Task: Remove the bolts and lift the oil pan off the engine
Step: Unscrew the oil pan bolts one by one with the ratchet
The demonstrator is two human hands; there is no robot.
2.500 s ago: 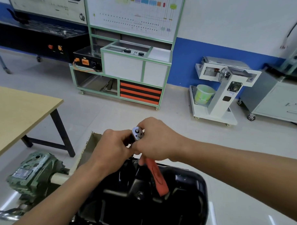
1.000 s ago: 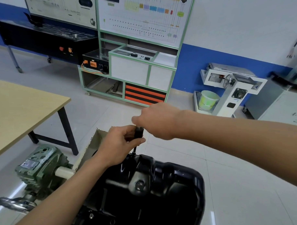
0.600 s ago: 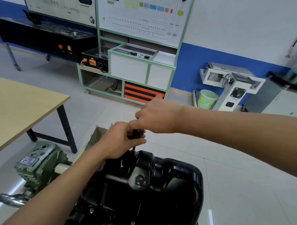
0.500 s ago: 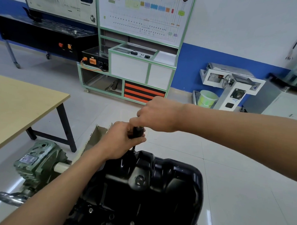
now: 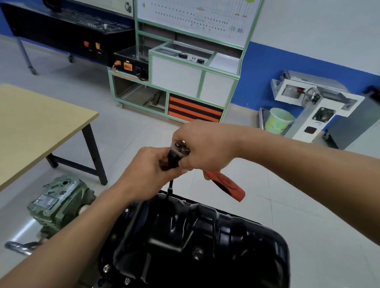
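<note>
As your left hand (image 5: 150, 164) grips the extension (image 5: 173, 160) and your right hand (image 5: 206, 147) the ratchet (image 5: 224, 184), you seem to be unbolting the far rim of the oil pan (image 5: 192, 241); next, swing the handle.

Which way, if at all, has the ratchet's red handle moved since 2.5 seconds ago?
Yes. The red handle, then lying over the oil pan, now points right beyond the pan's far rim, over the floor.

Both forearms reach forward, hands close together: left hand (image 5: 150, 166) grips the ratchet (image 5: 225, 185) below its head, right hand (image 5: 208, 147) its handle.
</note>
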